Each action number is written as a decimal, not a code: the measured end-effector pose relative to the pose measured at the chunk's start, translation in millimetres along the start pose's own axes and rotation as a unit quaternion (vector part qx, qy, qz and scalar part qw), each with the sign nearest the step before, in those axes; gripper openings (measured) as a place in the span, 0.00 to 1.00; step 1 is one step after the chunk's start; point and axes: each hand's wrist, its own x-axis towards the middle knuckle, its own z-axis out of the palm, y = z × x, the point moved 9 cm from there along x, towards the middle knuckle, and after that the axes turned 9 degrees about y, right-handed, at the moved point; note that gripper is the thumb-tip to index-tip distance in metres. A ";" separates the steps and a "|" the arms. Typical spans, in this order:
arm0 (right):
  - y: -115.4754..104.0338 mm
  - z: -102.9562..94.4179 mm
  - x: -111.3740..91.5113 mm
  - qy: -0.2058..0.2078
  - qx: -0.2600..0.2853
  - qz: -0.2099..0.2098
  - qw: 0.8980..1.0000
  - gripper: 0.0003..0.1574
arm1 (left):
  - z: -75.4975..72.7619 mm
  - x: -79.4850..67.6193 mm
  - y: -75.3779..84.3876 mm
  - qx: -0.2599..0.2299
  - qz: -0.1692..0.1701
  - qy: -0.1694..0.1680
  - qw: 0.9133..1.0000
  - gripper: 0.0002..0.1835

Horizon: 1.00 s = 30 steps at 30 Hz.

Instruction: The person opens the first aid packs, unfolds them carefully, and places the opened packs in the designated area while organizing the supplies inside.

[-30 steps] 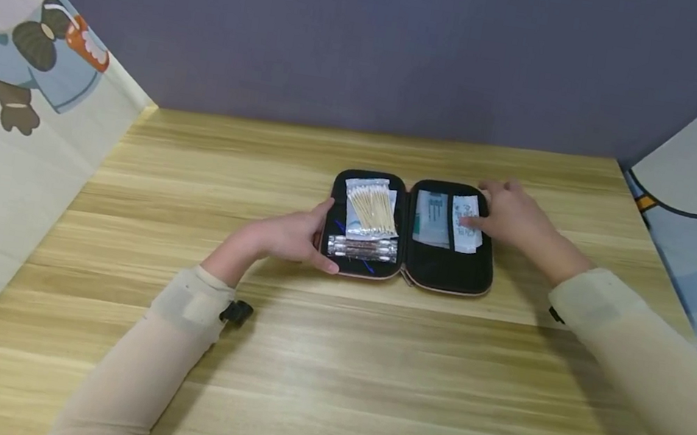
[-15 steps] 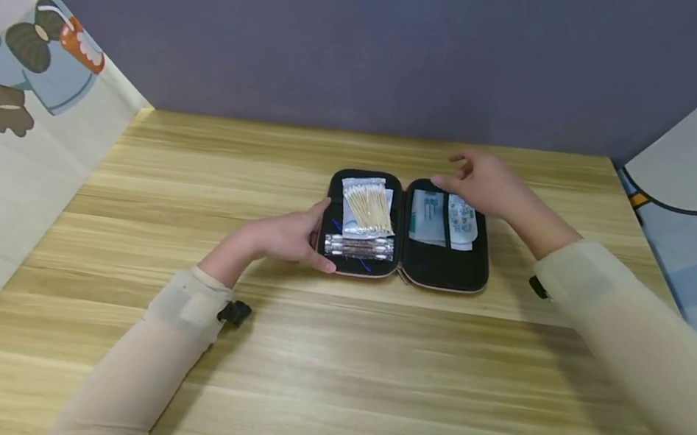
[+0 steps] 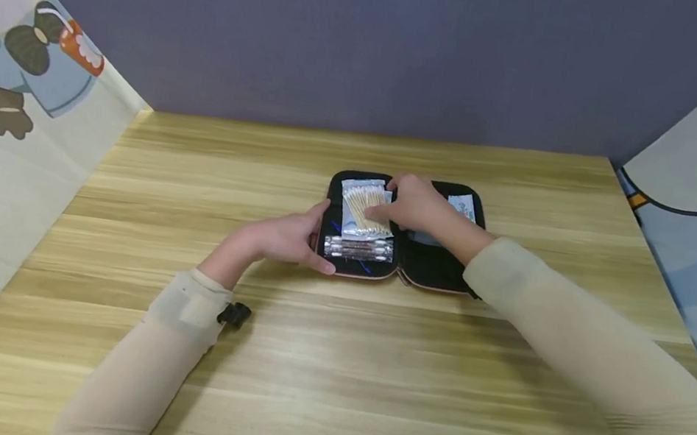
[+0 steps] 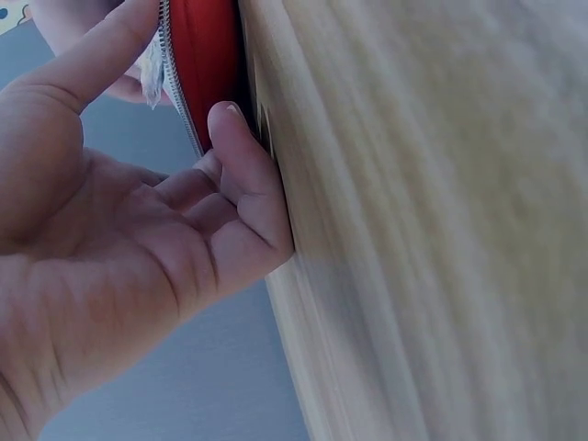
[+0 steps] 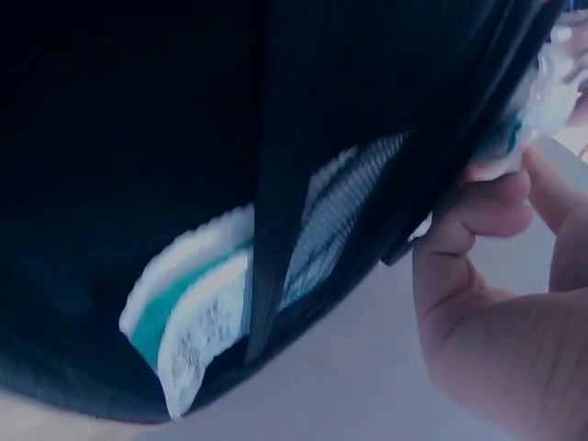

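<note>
A zippered first-aid case (image 3: 431, 268) lies spread flat on the table, black inside; its shell looks red in the left wrist view. My left hand (image 3: 285, 236) grips the case's left edge, thumb toward the front corner. In the left half lies a clear bag of cotton swabs (image 3: 358, 210), and below it a bundle of wrapped white-tipped sticks (image 3: 359, 249). My right hand (image 3: 416, 203) reaches over the case's fold and pinches the swab bag's right side. The right half holds flat white-and-green packets (image 5: 202, 322) under a black strap (image 5: 276, 230), partly hidden by my right hand in the head view.
The wooden table (image 3: 315, 361) extends around the case on all sides. A dark grey-blue panel (image 3: 373, 42) stands behind it. Printed cartoon panels flank the table at left (image 3: 4, 50) and right (image 3: 696, 266).
My right hand has moved left from the packets in the right half, over the case's top edge, to the swab bag. My left hand stays at the case's left edge.
</note>
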 end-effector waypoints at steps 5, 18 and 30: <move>3.1 3.2 0.7 0.017 0.047 0.016 0.999 0.39 | -0.3 1.8 -3.9 0.013 -0.006 0.004 1.000 0.75; 20.3 -13.9 -3.1 -0.022 0.313 0.059 0.948 0.30 | -0.1 2.5 -4.6 0.014 -0.012 0.005 1.000 0.76; 45.2 -47.0 -21.4 -0.122 0.601 -0.019 0.789 0.36 | 0.2 0.5 -6.6 0.047 -0.024 0.005 0.999 0.76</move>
